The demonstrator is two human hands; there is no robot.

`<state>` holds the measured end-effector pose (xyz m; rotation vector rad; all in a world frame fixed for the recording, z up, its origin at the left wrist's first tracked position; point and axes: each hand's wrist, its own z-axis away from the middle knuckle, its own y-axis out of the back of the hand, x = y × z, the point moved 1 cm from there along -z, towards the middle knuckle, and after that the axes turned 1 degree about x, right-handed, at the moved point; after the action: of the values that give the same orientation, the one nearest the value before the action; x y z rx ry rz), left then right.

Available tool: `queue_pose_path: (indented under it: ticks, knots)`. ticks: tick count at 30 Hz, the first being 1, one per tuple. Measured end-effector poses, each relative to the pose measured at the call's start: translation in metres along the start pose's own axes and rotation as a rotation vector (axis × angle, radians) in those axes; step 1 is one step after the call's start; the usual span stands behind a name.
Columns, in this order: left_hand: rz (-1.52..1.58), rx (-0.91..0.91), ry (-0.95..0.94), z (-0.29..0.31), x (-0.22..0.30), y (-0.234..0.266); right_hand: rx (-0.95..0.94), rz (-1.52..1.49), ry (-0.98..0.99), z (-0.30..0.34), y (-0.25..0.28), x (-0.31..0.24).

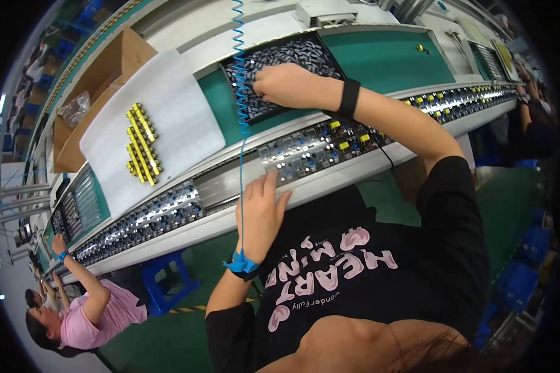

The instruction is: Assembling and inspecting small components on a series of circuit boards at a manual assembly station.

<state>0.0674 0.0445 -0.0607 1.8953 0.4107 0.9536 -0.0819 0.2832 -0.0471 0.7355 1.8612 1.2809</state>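
Note:
My right hand [290, 87] is over a black tray [336, 52] heaped with small dark grey parts [292, 55]. Its fingers are bent together down at the heap, and what they pinch, if anything, is hidden. Below and to the left, my left hand [259, 208] lies at the near rail of the conveyor line. Its fingers are stretched out and the thumb stands apart, with the fingertips at the corner of a circuit board panel [298, 152]. Blue and yellow components sit on that panel. A blue strap with a coiled blue cord [238, 50] circles my left wrist.
More board panels [149, 214] lie along the line on both sides. Yellow components [143, 144] stand in rows on a white foam sheet [193, 112], beside a cardboard box [99, 93]. A person in pink [96, 311] works at the left, near a blue stool [168, 280].

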Motion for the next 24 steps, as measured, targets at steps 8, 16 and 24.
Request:
queue_pose_path:
  ticks: [8, 16, 24]
  knots:
    - [-0.033, -0.079, 0.035, -0.019, -0.01, 0.032, -0.009, 0.237, 0.029, 0.017, 0.017, 0.002]
    - [-0.051, 0.012, -0.249, -0.131, -0.039, 0.048, 0.142, -0.28, -0.154, 0.089, 0.051, 0.008]
    - [-0.236, -0.295, -0.271, -0.204, -0.064, -0.002, 0.116, -0.853, -0.406, 0.124, 0.046, 0.003]
